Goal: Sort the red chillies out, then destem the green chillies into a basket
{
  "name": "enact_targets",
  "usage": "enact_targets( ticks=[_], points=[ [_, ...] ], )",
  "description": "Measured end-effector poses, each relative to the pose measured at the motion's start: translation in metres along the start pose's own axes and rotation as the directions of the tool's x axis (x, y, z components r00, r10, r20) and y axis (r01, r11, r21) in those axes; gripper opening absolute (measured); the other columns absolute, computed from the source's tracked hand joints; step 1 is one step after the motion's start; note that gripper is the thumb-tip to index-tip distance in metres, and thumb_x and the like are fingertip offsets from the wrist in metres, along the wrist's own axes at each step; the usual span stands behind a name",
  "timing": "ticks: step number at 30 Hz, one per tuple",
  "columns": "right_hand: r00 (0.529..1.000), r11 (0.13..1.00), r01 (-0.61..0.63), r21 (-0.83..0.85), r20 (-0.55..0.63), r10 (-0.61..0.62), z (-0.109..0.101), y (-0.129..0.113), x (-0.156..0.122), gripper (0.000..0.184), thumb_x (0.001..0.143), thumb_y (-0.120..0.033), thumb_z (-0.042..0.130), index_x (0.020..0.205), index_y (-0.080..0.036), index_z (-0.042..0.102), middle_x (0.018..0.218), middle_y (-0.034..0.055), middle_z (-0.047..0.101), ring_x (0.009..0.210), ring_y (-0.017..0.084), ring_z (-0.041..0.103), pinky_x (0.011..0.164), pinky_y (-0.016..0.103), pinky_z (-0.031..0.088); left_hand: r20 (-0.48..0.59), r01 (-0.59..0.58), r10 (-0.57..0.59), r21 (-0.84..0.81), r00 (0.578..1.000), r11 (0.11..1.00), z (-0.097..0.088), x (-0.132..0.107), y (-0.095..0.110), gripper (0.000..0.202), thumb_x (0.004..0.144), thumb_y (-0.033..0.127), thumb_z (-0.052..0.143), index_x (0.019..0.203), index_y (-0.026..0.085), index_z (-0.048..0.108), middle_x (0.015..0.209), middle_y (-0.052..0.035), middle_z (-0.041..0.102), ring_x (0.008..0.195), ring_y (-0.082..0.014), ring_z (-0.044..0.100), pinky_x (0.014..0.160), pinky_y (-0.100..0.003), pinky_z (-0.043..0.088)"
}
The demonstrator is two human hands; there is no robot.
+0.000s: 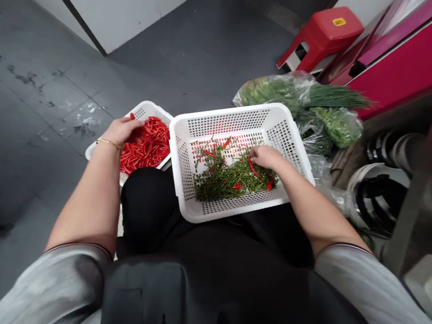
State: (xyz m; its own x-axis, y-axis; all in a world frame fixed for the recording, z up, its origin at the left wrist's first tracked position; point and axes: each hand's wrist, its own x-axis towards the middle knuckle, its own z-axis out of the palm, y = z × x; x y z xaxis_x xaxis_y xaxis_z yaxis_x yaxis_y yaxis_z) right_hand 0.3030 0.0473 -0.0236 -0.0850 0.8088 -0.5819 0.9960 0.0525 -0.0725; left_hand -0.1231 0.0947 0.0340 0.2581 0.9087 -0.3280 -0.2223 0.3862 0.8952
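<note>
Closest, a white basket (pixel 176 167) sits over the person's black-clad lap (pixel 147 195), holding a tangle of green stems (pixel 217 182) with a few loose red chillies (pixel 209 153) among them. The right hand (pixel 264 156) reaches inside, its bent fingers at a single red chilli (pixel 253 167); whether they pinch it I cannot tell. On the other side, the left hand (pixel 122 130) is at a heap of red chillies (pixel 148 144) in a second basket (pixel 91 150), its grip unclear. Farther off, bagged greens (pixel 270 92) lie near a red stool (pixel 333 25)
</note>
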Motion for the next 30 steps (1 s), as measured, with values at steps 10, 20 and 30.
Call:
enact_targets(
  ticks=[10, 20, 30],
  points=[
    [0.981, 0.979, -0.195, 0.063, 0.034, 0.193, 0.012, -0.025, 0.032, 0.029, 0.081, -0.027, 0.066, 0.102, -0.007, 0.072, 0.102, 0.0208, 0.071, 0.1, 0.028, 0.068, 0.085, 0.034, 0.053, 0.003, -0.221, 0.253, 0.499, 0.968, 0.838, 0.097, -0.011, -0.024, 0.015, 0.076, 0.025, 0.068, 0.088, 0.017, 0.069, 0.07, -0.0034, 0.068, 0.063, -0.0139, 0.062, 0.057, -0.027, 0.049],
    [0.92, 0.84, 0.294, 0.456, -0.373, -0.12, 0.009, -0.055, -0.048, 0.024, 0.093, -0.034, 0.051, 0.077, -0.017, 0.057, 0.073, 0.0054, 0.066, 0.068, 0.016, 0.062, 0.064, 0.026, 0.047, 0.315, 0.247, -0.324, 0.261, 0.892, 0.933, 0.214, -0.02, -0.137, 0.023, 0.072, 0.028, 0.075, 0.069, 0.012, 0.058, 0.057, -0.0034, 0.063, 0.049, -0.0114, 0.058, 0.055, -0.026, 0.048],
    [0.928, 0.935, 0.233, -0.266, -0.226, -0.296, 0.006, -0.075, 0.047, 0.038, 0.095, -0.017, 0.034, 0.124, -0.02, 0.058, 0.126, 0.0183, 0.053, 0.111, 0.029, 0.053, 0.083, 0.036, 0.045, -0.085, 0.299, -0.309, -0.111, 0.947, 0.948, 0.139, 0.005, -0.091, 0.014, 0.067, 0.011, 0.063, 0.082, 0.011, 0.061, 0.053, 0.0013, 0.057, 0.043, -0.0098, 0.053, 0.049, -0.024, 0.048]
  ],
)
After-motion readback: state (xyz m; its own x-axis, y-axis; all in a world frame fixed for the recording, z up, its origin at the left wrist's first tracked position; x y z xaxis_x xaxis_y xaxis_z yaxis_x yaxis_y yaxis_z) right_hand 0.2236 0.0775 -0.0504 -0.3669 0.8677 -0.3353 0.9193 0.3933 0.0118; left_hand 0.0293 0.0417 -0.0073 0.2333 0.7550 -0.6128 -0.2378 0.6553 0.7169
